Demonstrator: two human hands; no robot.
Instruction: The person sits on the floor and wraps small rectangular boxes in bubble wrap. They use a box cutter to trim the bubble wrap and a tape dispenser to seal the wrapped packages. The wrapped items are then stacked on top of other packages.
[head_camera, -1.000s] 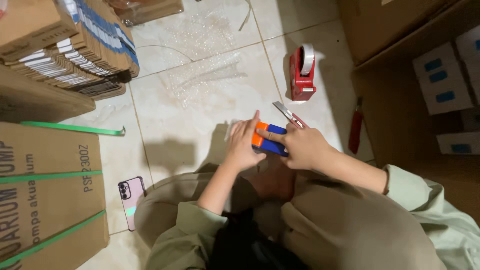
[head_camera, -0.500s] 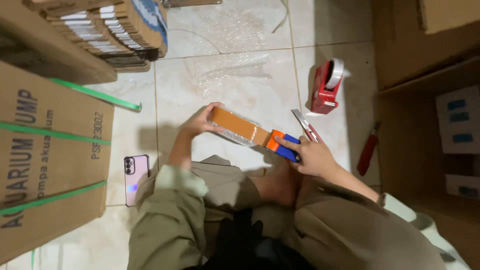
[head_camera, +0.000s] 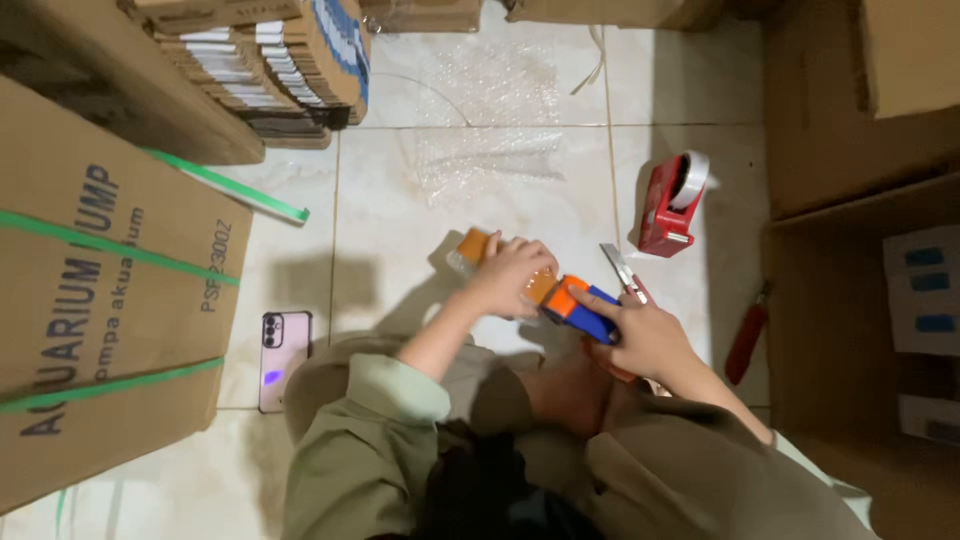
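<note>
Box, long and orange with a blue end, lay between both hands just above the person's knees, low over the tiled floor. Its long axis ran from upper left down to lower right, so the orange end pointed away to the left and the blue end sat close in on the right. The right hand was the nearer one, fingers curled and pinching the blue end from the side, index finger laid along the top. The left hand reached further out, folded over the orange middle and covering much of it, thumb tucked beneath where I couldn't see it. Both hands touched the box, one at each end of that slant.

Just beyond the right hand lay a pair of scissors, blades pointing up and away. A red-handled tool rested off to the right, against a big open carton. On the left, a phone lay flat on the tiles. Further out stood a red tape dispenser, then a sheet of bubble wrap, and past that a stack of flattened cartons.
</note>
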